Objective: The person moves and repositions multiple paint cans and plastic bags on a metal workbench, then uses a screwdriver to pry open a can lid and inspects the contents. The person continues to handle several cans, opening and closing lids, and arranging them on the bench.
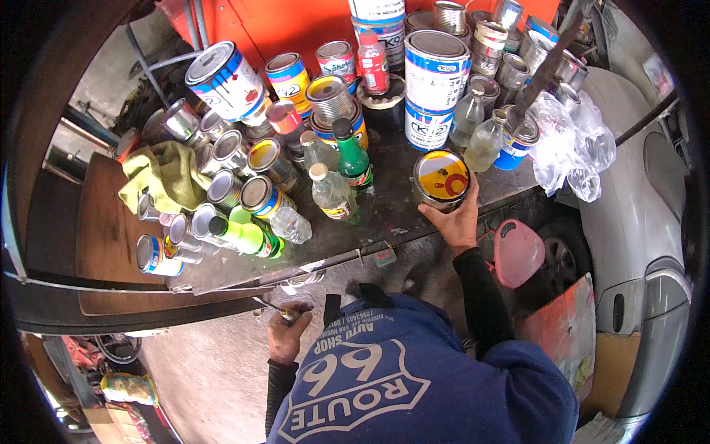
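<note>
My right hand is wrapped round the near side of a small paint can at the front edge of the dark bench. A yellow label with a red curl covers the can's top. Low on the left, away from the bench, my left hand is closed round the handle of a screwdriver, its thin metal shaft pointing left. Just behind the paint can stand two clear glass bottles. A green bottle with a black cap is to its left.
Several metal cans and bottles crowd the bench's left side, beside a green cloth. Tall white cans stand at the back. Clear plastic bags lie at right, near a silver car. A pink container hangs below the bench edge.
</note>
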Tool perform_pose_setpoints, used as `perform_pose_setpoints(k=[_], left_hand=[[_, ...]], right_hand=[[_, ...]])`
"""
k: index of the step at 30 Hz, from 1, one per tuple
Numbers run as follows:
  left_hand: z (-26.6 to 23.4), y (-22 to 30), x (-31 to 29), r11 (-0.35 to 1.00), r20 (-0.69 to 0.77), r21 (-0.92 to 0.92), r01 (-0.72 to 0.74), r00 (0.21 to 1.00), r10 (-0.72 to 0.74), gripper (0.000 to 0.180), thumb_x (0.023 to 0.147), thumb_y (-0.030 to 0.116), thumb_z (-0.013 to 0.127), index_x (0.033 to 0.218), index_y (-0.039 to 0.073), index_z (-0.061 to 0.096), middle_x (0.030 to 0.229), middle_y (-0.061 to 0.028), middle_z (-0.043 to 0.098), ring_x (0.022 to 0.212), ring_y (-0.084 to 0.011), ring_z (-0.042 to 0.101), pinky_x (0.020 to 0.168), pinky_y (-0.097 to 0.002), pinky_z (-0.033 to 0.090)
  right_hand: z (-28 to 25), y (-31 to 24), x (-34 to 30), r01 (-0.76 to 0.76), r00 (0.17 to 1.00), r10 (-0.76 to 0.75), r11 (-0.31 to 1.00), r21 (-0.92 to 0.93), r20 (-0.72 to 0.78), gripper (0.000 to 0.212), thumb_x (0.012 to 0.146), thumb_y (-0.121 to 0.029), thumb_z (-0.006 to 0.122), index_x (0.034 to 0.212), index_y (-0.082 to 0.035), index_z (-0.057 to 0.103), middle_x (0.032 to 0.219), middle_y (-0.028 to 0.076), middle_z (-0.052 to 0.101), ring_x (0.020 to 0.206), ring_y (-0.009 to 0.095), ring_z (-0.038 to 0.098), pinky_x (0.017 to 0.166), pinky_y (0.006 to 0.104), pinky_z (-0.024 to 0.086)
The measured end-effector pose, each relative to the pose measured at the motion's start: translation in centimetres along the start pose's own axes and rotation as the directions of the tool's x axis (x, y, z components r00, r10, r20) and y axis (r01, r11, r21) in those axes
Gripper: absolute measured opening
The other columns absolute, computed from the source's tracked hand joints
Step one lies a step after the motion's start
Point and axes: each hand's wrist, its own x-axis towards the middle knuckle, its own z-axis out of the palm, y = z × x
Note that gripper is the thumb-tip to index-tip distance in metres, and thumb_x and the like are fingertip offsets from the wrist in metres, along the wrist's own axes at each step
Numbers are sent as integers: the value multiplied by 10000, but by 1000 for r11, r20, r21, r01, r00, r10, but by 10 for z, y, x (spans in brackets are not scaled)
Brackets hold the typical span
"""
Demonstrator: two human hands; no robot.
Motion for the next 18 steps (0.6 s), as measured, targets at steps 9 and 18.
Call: perform_pose_setpoints(k=[9,18], left_hand=[[14,12,5,998,36,51,-30,999,28,232,903,3,725,1131,-6,682,1089,-101,735,1043,-176,682,946,-315,525],[33,41,12,986,83,98,-136,988,128,290,932,63,729,1202,-18,659,984,-32,716,896,-97,644,829,-256,521]], right_hand=[[37,-8,39,112,993,-112,994,4,21,1161,638,-261,970,1528,40,288,1440,248,460,1353,368,482,1150,435,399],[73,-22,31,251,967,-253,967,-45,-39,789,889,-191,780,1535,-31,358,1461,257,406,1365,426,417,1137,470,381]])
